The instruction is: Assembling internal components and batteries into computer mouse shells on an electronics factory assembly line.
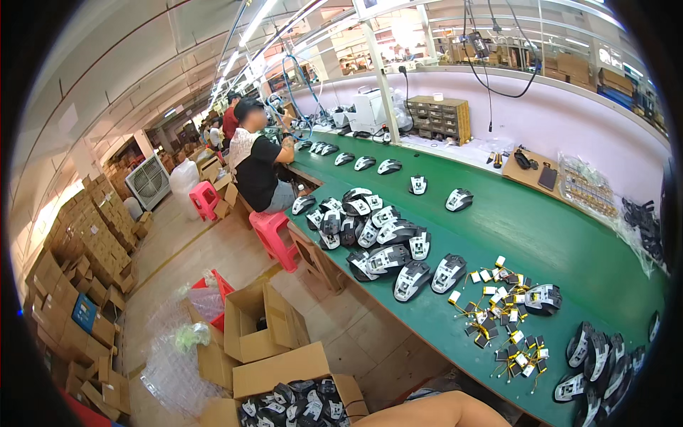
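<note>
Neither of my hands shows. A bare arm of mine crosses the lower edge, bent, and its hand is out of the picture. Beyond it on the green workbench lies a loose heap of small wired battery packs, silver-white and black with yellow tape. One black-and-white mouse shell rests against the heap's right side. More mouse shells are piled to the left, and another cluster of mouse shells sits at the near right.
A carton of mouse shells and an open carton stand on the floor at left. A co-worker sits farther along the bench by a pink stool. Single mice line the bench. Cables hang overhead.
</note>
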A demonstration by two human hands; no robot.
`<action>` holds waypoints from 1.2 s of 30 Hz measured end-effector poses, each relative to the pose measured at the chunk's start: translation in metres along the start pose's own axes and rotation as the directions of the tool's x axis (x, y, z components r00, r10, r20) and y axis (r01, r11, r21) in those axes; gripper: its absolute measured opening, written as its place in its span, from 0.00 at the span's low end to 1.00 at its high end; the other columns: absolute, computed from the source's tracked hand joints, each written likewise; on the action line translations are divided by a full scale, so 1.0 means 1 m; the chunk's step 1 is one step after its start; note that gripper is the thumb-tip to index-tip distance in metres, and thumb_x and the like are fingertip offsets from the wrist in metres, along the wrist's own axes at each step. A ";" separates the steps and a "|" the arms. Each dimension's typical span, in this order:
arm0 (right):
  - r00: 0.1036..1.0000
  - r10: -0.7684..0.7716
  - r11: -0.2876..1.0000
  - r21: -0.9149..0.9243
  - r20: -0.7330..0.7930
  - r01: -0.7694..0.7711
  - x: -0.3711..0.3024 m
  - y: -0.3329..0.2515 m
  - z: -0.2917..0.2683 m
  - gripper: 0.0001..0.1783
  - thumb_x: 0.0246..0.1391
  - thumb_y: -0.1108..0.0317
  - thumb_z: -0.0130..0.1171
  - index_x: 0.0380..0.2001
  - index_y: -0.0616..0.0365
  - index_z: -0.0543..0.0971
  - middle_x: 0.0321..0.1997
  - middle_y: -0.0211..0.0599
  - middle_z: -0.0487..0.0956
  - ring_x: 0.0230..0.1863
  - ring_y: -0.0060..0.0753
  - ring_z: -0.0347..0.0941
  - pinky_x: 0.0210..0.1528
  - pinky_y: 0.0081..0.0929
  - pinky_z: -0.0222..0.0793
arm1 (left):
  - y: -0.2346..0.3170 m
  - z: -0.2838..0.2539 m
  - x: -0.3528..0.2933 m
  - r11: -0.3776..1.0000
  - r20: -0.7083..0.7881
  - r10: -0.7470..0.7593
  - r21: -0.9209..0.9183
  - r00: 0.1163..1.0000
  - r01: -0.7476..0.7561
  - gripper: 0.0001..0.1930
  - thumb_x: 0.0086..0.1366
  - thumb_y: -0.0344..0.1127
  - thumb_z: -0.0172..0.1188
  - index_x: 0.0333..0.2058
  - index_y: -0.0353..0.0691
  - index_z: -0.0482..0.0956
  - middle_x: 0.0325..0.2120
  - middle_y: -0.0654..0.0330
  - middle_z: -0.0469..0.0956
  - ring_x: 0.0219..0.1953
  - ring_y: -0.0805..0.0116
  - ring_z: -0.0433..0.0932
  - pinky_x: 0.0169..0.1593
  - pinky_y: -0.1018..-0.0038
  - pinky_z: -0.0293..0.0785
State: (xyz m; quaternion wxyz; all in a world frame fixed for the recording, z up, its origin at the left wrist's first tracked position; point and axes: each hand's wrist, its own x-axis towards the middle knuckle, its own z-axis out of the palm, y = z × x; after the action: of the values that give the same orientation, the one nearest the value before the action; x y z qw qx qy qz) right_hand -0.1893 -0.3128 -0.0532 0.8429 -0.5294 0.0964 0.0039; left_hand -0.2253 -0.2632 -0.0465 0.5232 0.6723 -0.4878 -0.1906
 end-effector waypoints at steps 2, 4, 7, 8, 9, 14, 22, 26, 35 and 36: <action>0.999 0.018 1.000 0.012 -0.029 -0.017 -0.003 0.004 -0.013 0.32 0.44 0.68 0.62 0.56 0.59 0.68 0.51 0.41 0.73 0.49 0.36 0.71 0.52 0.30 0.67 | -0.028 0.024 0.000 0.999 0.036 -0.045 -0.003 0.998 0.045 0.23 0.50 0.50 0.61 0.28 0.31 0.81 0.24 0.42 0.79 0.30 0.45 0.80 0.32 0.56 0.74; 0.997 0.028 0.999 0.032 -0.069 -0.026 -0.006 0.009 -0.028 0.31 0.45 0.68 0.61 0.55 0.59 0.69 0.50 0.41 0.73 0.49 0.36 0.72 0.51 0.30 0.67 | -0.054 0.040 -0.001 0.986 0.094 -0.167 0.010 0.981 0.167 0.22 0.49 0.50 0.62 0.27 0.31 0.81 0.23 0.44 0.79 0.30 0.47 0.81 0.32 0.57 0.75; 0.990 0.040 0.998 0.056 -0.138 -0.033 -0.011 0.018 -0.048 0.30 0.45 0.69 0.61 0.55 0.60 0.69 0.50 0.41 0.73 0.48 0.36 0.72 0.51 0.29 0.68 | -0.100 0.108 0.011 0.870 -0.009 -0.439 0.244 0.898 0.428 0.22 0.47 0.52 0.64 0.26 0.33 0.83 0.23 0.49 0.80 0.30 0.53 0.81 0.32 0.62 0.76; 0.984 0.047 0.997 0.067 -0.169 -0.036 -0.010 0.023 -0.060 0.30 0.46 0.69 0.61 0.55 0.60 0.69 0.50 0.41 0.74 0.48 0.35 0.72 0.50 0.29 0.68 | -0.104 0.108 0.008 0.867 0.057 -0.464 0.232 0.884 0.440 0.21 0.48 0.51 0.65 0.25 0.35 0.83 0.22 0.51 0.80 0.29 0.54 0.80 0.31 0.62 0.75; 0.978 0.056 0.996 0.082 -0.203 -0.040 -0.010 0.028 -0.070 0.30 0.46 0.69 0.60 0.55 0.60 0.69 0.50 0.41 0.74 0.48 0.35 0.72 0.50 0.29 0.68 | -0.106 0.107 0.008 0.865 0.123 -0.481 0.223 0.868 0.448 0.19 0.49 0.50 0.65 0.25 0.36 0.83 0.22 0.53 0.81 0.28 0.55 0.80 0.30 0.63 0.75; 0.923 0.084 0.984 0.178 -0.375 -0.017 -0.014 0.054 -0.120 0.28 0.47 0.70 0.60 0.54 0.61 0.69 0.49 0.42 0.74 0.48 0.35 0.72 0.49 0.29 0.68 | -0.132 0.083 0.003 0.890 0.275 -0.454 0.106 0.847 0.443 0.18 0.51 0.49 0.64 0.27 0.36 0.83 0.24 0.53 0.81 0.30 0.56 0.80 0.32 0.64 0.75; 0.790 0.160 0.943 0.328 -0.592 0.055 -0.028 0.104 -0.183 0.26 0.48 0.71 0.58 0.53 0.63 0.70 0.48 0.42 0.75 0.47 0.34 0.73 0.48 0.28 0.69 | -0.162 0.068 0.031 0.907 0.475 -0.352 -0.042 0.807 0.420 0.18 0.55 0.47 0.63 0.31 0.35 0.82 0.27 0.53 0.81 0.33 0.57 0.80 0.34 0.65 0.75; 0.740 0.194 0.927 0.367 -0.644 0.076 -0.040 0.126 -0.197 0.24 0.49 0.72 0.58 0.52 0.63 0.71 0.48 0.42 0.75 0.47 0.34 0.73 0.47 0.28 0.70 | -0.169 0.072 0.033 0.903 0.548 -0.313 -0.081 0.775 0.422 0.17 0.56 0.46 0.62 0.34 0.35 0.82 0.29 0.52 0.81 0.34 0.58 0.80 0.36 0.65 0.75; 0.684 0.252 0.904 0.419 -0.684 0.086 -0.061 0.155 -0.211 0.22 0.51 0.74 0.56 0.50 0.65 0.71 0.47 0.43 0.76 0.46 0.33 0.74 0.46 0.27 0.70 | -0.162 0.071 0.029 0.881 0.639 -0.199 -0.216 0.743 0.421 0.17 0.60 0.44 0.60 0.38 0.35 0.81 0.33 0.52 0.81 0.38 0.60 0.79 0.39 0.67 0.75; 0.684 0.256 0.903 0.422 -0.683 0.083 -0.059 0.157 -0.211 0.21 0.51 0.74 0.56 0.50 0.65 0.71 0.47 0.43 0.76 0.46 0.33 0.74 0.46 0.27 0.71 | -0.160 0.069 0.029 0.878 0.639 -0.163 -0.254 0.752 0.406 0.17 0.61 0.44 0.60 0.39 0.35 0.81 0.33 0.52 0.81 0.38 0.60 0.79 0.39 0.67 0.75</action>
State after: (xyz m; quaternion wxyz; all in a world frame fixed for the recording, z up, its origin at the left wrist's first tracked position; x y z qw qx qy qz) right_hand -0.2976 -0.4269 -0.2726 0.8276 -0.2879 0.4449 -0.1851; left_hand -0.1920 -0.3270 -0.2081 0.4248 0.5308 -0.4709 -0.5622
